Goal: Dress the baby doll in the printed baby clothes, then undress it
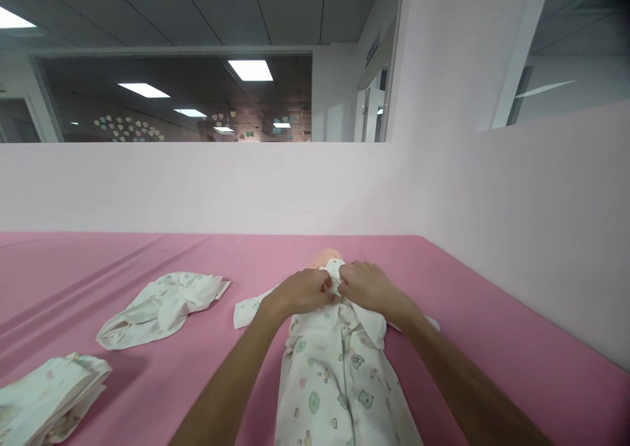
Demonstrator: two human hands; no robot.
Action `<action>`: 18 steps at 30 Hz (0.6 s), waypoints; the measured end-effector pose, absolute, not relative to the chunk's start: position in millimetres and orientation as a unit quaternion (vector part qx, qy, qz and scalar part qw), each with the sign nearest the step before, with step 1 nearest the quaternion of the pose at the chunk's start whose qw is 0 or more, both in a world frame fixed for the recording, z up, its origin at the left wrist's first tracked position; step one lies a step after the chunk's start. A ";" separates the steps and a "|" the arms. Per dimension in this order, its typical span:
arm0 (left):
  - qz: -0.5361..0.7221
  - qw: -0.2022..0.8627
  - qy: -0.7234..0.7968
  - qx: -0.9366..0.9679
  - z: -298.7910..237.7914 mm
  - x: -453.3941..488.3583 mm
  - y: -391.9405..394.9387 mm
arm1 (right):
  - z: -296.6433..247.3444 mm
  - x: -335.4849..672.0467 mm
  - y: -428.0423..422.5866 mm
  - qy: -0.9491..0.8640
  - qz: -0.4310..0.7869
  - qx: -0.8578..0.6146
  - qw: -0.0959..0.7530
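Observation:
A white printed baby garment (344, 367) with small animal and plant motifs lies spread on the pink surface, sleeves out to both sides. Beyond its collar shows a small rounded peach-coloured head (325, 256), perhaps a baby doll's, partly covered by white cloth. My left hand (306, 290) is closed, its fingers pinching the garment's cloth near the collar. Close beside it, my right hand (368, 286) also pinches the cloth at the upper front opening. The fingertips nearly meet, and the exact bit of cloth between them is hard to see.
To the left lies a crumpled white printed cloth piece (165, 307). A folded printed cloth (54, 393) is nearer, at the lower left. The pink padded surface (207, 367) ends against a white wall (197, 187) at the back and another wall on the right.

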State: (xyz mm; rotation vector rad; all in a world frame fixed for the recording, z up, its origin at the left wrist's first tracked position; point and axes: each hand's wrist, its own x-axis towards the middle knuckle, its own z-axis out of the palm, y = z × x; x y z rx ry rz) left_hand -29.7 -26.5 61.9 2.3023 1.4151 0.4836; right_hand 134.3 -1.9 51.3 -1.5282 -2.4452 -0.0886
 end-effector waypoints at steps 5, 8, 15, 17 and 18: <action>0.151 0.142 0.502 0.839 52.5 -25.4 -18.2 | 53.2 139.6 -1.9 -0.864 0.054 -0.484 0.129; 0.190 0.127 0.499 0.836 51.9 -26.4 -14.5 | 55.0 144.1 -1.4 -0.870 0.120 -0.455 0.150; 0.271 0.216 0.449 0.823 59.6 -34.4 -17.6 | 51.2 145.6 4.4 -0.867 0.116 -0.450 0.180; 0.288 0.229 0.448 0.815 63.6 -35.9 -19.5 | 48.5 145.4 7.6 -0.866 0.110 -0.452 0.182; 0.292 0.225 0.452 0.812 66.0 -37.2 -19.8 | 47.5 145.7 9.4 -0.865 0.110 -0.454 0.184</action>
